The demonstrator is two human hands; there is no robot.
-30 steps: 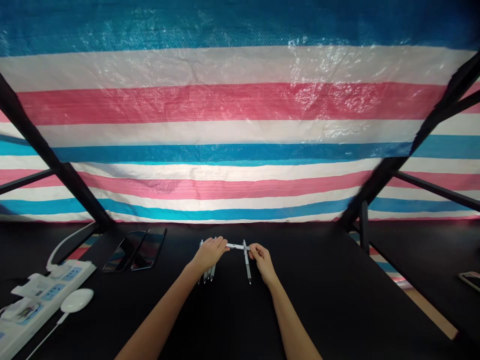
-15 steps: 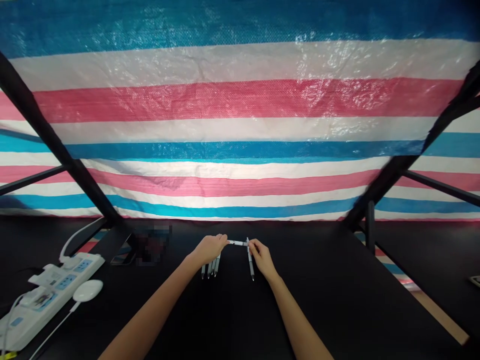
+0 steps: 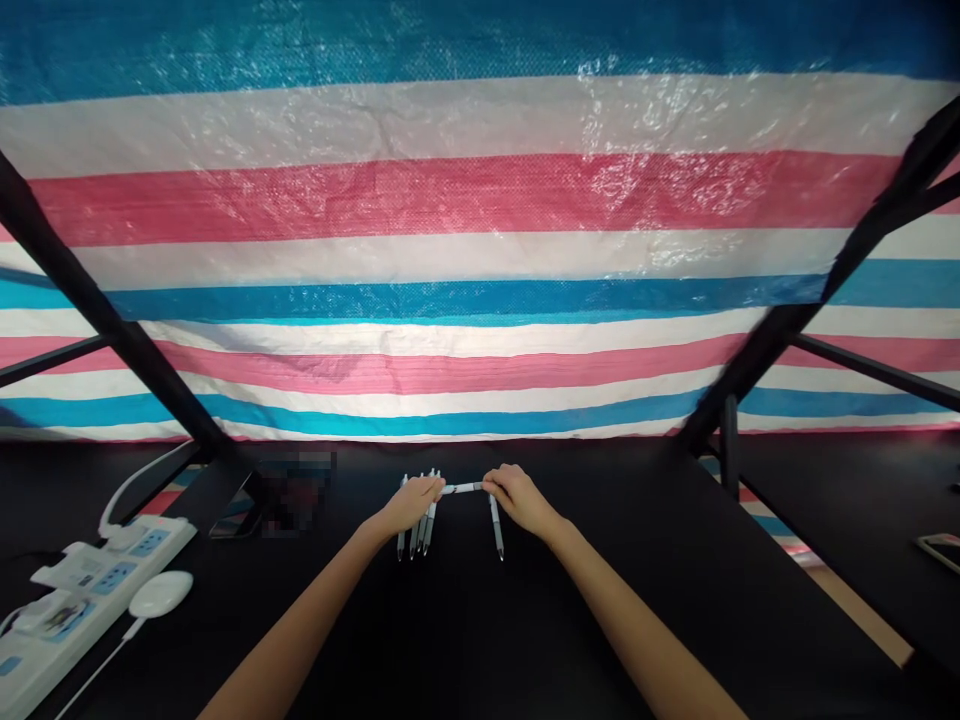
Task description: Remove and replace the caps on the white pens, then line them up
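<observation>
A white pen is held level between my two hands, just above the black table. My left hand closes its fingers on the pen's left end. On its right end, the fingers of my right hand are pinched. Beneath my left hand lie several grey-and-white pens, side by side with their tips toward me; the hand covers their middles. A single pen lies apart from them below my right fingertips, tip toward me, its upper end partly hidden.
At the left is a white power strip with plugs and cables, and a round white charger beside it. A dark phone lies behind them. Another phone is at the far right. Black frame bars flank the striped sheet.
My right hand has shifted from the top of the single pen onto the right end of the level pen. My left hand has moved slightly left and down, uncovering the row's upper ends.
</observation>
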